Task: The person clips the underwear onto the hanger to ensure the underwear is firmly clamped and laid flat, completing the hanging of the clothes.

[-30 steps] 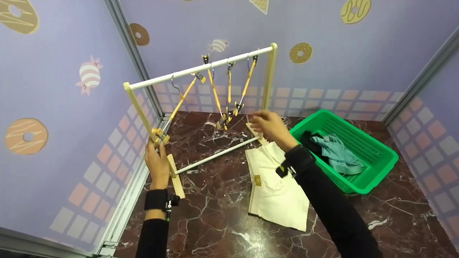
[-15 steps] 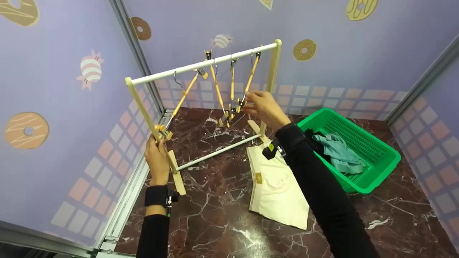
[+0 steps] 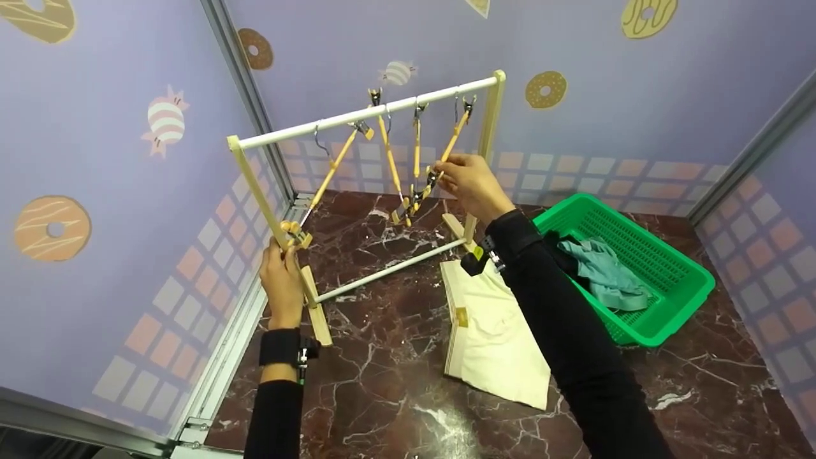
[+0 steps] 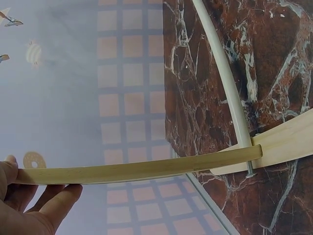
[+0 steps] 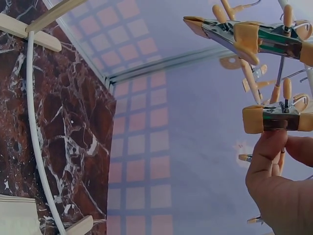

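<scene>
In the head view, my left hand (image 3: 282, 284) grips the near-left wooden post (image 3: 255, 182) of a small clothes rack. The left wrist view shows the thumb and fingers (image 4: 61, 203) on either side of that post. My right hand (image 3: 477, 186) pinches the rightmost clip hanger (image 3: 456, 135) close to its lower clip. Seen from the right wrist, the fingertips touch just under a metal clip (image 5: 279, 117) with tan pads. Several such hangers, including a slanted one (image 3: 333, 167) on the left, hang tilted from the white rail (image 3: 357, 115).
Cream shorts (image 3: 494, 338) lie flat on the dark marbled surface (image 3: 382, 376), right of the rack's lower white bar (image 3: 392, 270). A green basket (image 3: 679, 299) at the right holds teal cloth (image 3: 605, 271) and black cloth (image 3: 561, 255). Patterned walls enclose the space.
My right hand has risen from beside the lower clips and taken hold of the rightmost hanger, which has shifted slightly right. The left hand keeps its grip on the post.
</scene>
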`<state>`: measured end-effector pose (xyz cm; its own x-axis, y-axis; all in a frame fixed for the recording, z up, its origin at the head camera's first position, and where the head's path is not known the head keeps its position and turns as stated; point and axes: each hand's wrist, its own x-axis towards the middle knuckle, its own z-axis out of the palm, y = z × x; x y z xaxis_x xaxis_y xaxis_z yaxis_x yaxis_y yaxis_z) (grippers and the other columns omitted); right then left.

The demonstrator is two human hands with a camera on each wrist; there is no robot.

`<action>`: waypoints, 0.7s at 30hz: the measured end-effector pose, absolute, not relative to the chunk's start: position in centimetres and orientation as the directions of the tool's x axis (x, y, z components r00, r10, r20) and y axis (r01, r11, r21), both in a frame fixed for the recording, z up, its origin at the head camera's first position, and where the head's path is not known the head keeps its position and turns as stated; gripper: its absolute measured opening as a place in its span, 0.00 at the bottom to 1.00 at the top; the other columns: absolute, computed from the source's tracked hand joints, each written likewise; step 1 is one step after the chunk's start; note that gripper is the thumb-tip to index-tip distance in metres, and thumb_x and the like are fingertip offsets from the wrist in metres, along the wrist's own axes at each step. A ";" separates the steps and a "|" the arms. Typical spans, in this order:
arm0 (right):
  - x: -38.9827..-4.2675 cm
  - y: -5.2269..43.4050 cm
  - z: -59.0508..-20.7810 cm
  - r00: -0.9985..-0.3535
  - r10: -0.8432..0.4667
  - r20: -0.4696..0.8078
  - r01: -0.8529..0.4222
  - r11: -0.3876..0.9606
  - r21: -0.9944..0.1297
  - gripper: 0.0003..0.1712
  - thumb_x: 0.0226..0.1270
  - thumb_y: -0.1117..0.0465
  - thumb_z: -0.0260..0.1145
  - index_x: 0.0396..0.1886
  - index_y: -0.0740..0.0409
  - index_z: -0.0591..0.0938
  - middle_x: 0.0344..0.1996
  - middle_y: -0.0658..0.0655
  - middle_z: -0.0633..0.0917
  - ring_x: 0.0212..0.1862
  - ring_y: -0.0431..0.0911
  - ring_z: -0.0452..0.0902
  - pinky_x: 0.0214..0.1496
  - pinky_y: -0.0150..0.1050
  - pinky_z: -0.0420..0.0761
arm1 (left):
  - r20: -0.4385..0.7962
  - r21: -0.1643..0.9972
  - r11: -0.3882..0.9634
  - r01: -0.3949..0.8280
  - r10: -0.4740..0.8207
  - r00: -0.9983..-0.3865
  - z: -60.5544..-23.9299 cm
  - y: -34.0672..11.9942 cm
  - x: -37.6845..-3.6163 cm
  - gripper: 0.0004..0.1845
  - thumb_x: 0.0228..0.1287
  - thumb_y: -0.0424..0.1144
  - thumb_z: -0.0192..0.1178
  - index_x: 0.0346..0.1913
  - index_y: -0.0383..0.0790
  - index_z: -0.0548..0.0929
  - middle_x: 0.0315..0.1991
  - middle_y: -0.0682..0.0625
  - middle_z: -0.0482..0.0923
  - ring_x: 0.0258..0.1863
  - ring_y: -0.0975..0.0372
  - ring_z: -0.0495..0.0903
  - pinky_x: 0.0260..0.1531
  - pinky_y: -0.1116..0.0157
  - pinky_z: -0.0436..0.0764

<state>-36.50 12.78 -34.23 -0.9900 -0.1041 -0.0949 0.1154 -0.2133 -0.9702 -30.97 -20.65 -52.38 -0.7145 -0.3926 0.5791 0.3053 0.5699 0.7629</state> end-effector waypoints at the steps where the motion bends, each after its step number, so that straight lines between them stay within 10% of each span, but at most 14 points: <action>1: -36.5 12.9 -34.2 -0.991 -0.103 -0.088 0.108 -0.217 -0.970 0.15 0.78 0.70 0.55 0.57 0.79 0.73 0.37 0.57 0.80 0.33 0.40 0.75 0.37 0.27 0.79 | 0.581 0.761 0.573 0.306 -0.391 -0.714 -52.4 -20.6 -31.0 0.21 0.73 0.30 0.58 0.66 0.29 0.75 0.48 0.30 0.80 0.48 0.40 0.82 0.52 0.46 0.82; 10: -36.2 13.1 -33.2 -0.990 -0.139 -0.034 0.072 -0.276 -0.958 0.07 0.78 0.74 0.52 0.47 0.75 0.75 0.38 0.60 0.77 0.37 0.43 0.74 0.43 0.30 0.79 | 0.578 0.761 0.577 0.298 -0.392 -0.716 -52.8 -20.7 -30.8 0.20 0.71 0.28 0.60 0.64 0.30 0.77 0.46 0.31 0.81 0.45 0.41 0.81 0.50 0.45 0.82; 21: -34.0 15.0 -32.0 -0.981 -0.194 -0.002 0.058 -0.285 -0.957 0.21 0.78 0.73 0.51 0.66 0.77 0.68 0.44 0.60 0.74 0.40 0.44 0.72 0.40 0.29 0.79 | 0.587 0.752 0.580 0.311 -0.376 -0.717 -52.4 -20.8 -31.1 0.18 0.73 0.31 0.58 0.62 0.30 0.78 0.46 0.31 0.80 0.45 0.41 0.82 0.50 0.46 0.83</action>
